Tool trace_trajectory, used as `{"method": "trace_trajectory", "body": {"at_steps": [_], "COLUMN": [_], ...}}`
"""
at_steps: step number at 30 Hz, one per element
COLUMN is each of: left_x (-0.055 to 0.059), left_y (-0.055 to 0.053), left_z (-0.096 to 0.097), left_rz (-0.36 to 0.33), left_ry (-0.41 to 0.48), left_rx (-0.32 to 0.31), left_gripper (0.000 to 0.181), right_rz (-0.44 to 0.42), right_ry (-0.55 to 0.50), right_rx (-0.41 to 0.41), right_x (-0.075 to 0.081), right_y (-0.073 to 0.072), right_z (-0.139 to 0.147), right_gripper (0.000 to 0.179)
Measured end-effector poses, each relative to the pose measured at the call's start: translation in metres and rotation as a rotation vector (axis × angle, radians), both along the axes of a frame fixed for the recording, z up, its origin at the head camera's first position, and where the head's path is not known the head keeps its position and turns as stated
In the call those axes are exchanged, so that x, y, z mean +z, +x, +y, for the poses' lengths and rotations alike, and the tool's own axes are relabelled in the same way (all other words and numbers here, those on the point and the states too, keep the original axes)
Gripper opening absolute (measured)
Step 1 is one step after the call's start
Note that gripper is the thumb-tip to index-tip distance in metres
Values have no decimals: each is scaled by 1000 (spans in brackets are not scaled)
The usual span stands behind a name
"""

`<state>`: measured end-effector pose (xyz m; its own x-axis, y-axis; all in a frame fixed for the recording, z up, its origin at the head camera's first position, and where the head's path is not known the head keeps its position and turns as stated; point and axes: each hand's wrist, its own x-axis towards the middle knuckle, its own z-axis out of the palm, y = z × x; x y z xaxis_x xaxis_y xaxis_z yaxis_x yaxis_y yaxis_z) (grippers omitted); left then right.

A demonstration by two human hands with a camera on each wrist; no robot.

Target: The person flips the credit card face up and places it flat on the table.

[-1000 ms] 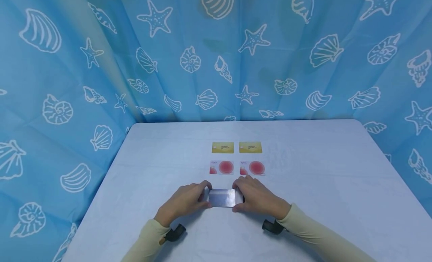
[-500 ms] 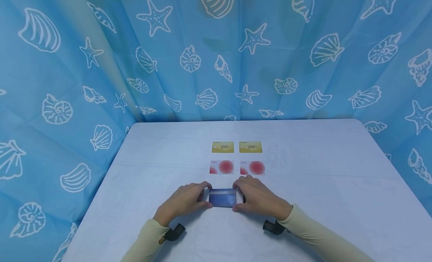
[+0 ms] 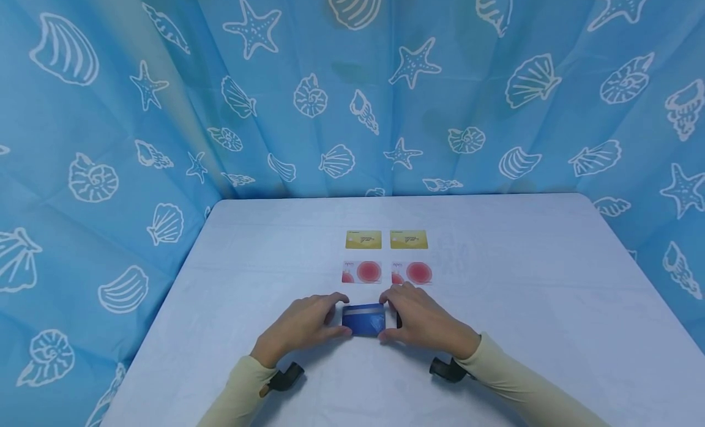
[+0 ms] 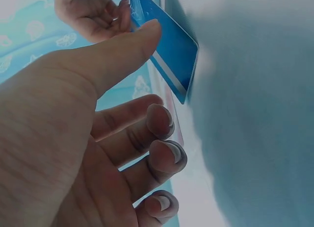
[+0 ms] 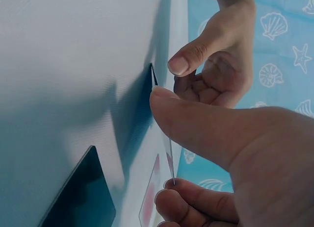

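Note:
A blue card (image 3: 363,320) with a pale stripe sits tilted between the two hands. My right hand (image 3: 424,320) pinches its right end between thumb and fingertips, with the card's edge showing between them in the right wrist view. My left hand (image 3: 300,323) is at the card's other end. In the left wrist view its loosely bent fingers (image 4: 162,156) stand apart from the card, while the thumb (image 4: 147,36) overlaps it. Beside the right hand a second dark card (image 5: 83,192) lies on the table, mostly hidden by that hand in the head view.
Beyond the hands, two white cards with red circles (image 3: 369,272) (image 3: 419,273) lie side by side. Behind those is a row of two yellow cards (image 3: 363,240) (image 3: 409,240). A shell-print blue curtain (image 3: 308,139) hangs along the back edge of the white table (image 3: 248,256).
The left fingers have come away from the card's left end. The card has tilted slightly in the right hand, and its face has gone from silvery glare to blue.

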<state>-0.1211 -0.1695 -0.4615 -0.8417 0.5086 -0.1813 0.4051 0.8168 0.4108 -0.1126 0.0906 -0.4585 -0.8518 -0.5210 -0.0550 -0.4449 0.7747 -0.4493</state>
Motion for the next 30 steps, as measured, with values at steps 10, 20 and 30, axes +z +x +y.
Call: {"method": "trace_trajectory", "body": {"at_steps": [10, 20, 30], "left_x": [4, 7, 7], "left_y": [-1, 0, -1], "left_z": [5, 13, 18], "left_rz": [11, 20, 56], "left_ry": [9, 16, 16], "left_rx": [-19, -53, -63], "left_gripper": [64, 70, 72], "right_rz": [51, 44, 16], "right_ry": [-33, -44, -63], "right_rx": [50, 23, -27], "right_x": [4, 10, 16], "right_y": [0, 2, 3], "right_z": [1, -1, -4], "right_gripper": [59, 58, 60]}}
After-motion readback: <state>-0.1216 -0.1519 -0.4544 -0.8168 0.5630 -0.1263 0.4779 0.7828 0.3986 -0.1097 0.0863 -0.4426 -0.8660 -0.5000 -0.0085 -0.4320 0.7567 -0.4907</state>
